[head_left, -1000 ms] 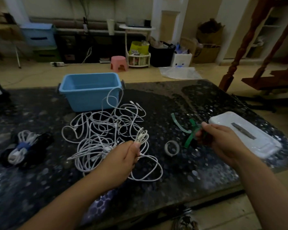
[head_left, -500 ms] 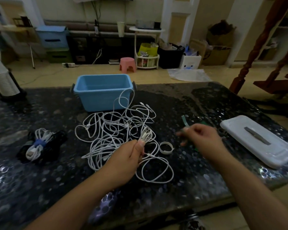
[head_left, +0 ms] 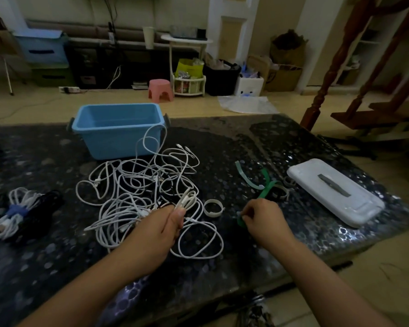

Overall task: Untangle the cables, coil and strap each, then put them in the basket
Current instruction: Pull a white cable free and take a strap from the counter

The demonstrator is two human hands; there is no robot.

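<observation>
While my left hand pinches a folded bunch of white cable at the tangle's near edge, my right hand nips a green strap; blue basket sits just behind.

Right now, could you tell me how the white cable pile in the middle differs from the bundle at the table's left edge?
The white cable pile sprawls in loose, tangled loops; the bundle is coiled tight. The bundle is bound by a blue strap; the pile has none. The left hand grips part of the pile; the bundle lies untouched. Neither is in the blue basket.
</observation>
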